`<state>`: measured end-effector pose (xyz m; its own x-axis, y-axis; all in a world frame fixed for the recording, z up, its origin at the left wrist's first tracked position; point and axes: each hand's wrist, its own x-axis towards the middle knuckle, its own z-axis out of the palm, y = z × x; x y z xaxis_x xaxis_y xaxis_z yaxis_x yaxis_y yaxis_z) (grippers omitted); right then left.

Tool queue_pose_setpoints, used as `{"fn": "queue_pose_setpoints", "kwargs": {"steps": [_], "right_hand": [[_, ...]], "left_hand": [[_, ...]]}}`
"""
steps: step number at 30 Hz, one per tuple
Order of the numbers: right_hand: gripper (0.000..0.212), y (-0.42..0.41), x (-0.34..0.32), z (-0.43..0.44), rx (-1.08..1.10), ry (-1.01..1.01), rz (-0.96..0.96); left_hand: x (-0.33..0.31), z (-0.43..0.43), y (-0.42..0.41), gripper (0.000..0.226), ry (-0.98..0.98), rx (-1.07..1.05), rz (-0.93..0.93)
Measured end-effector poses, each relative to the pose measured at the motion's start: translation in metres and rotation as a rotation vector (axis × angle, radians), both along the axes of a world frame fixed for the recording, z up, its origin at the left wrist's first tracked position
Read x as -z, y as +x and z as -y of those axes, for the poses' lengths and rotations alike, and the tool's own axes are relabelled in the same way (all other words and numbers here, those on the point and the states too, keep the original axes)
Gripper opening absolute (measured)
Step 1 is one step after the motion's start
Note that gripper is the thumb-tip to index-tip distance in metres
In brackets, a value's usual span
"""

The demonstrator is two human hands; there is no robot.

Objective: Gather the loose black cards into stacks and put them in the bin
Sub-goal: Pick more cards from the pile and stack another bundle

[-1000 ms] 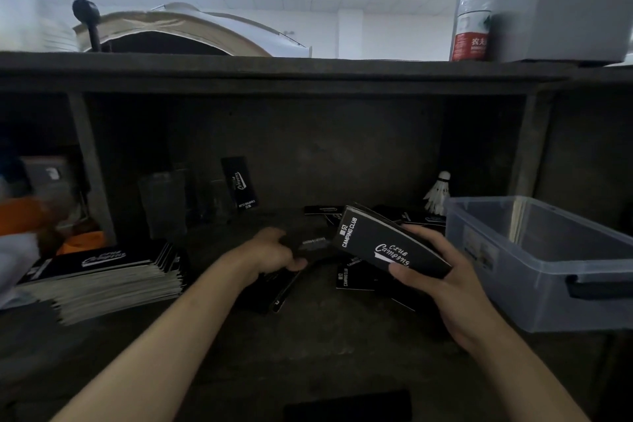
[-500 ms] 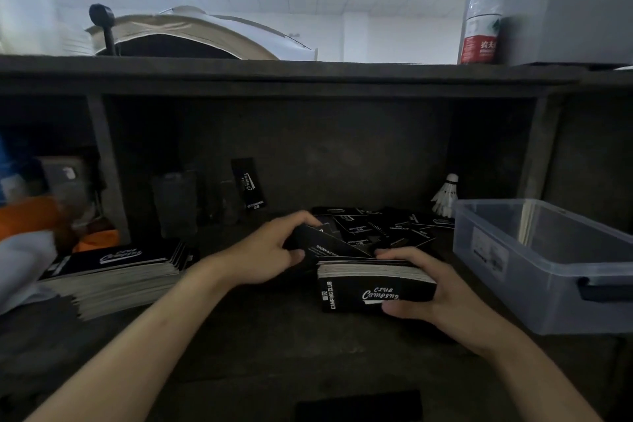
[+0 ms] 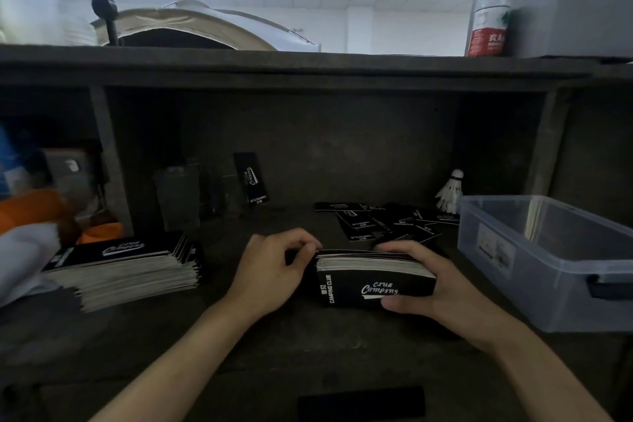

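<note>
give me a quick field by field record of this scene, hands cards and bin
held stack: black cards, printed face toward the camera, gripped at both ends
left hand: fingers curled over the stack's left end
right hand: wrapped round its right end, thumb on the front
bin: clear plastic, far right; contents unclear
loose cards: scattered on the shelf behind the hands, left of the bin
side stack: larger pile lying at the left
other: shuttlecock behind the bin; bottle up top
</note>
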<state>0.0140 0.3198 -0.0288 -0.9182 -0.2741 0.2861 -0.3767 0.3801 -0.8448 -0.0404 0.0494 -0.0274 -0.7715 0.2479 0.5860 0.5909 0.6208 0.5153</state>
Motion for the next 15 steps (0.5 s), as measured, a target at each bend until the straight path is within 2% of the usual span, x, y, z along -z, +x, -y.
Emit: {"fn": "queue_pose_setpoints", "kwargs": {"steps": [6,11,13,15], "right_hand": [[0.088,-0.002,0.002,0.002,0.017,0.021,0.0],[0.077,0.0,0.002,0.002,0.001,0.014,0.006],[0.075,0.0,0.001,0.002,0.006,0.018,0.0],[0.076,0.001,0.0,0.003,0.002,0.029,-0.006]], "left_hand": [[-0.009,-0.01,-0.003,0.034,0.121,0.158,0.204],[-0.02,-0.002,0.003,0.027,0.422,0.28,0.331],[-0.022,0.002,0.004,0.022,0.452,0.21,0.286],[-0.017,0.004,0.001,0.017,0.353,0.079,0.204]]}}
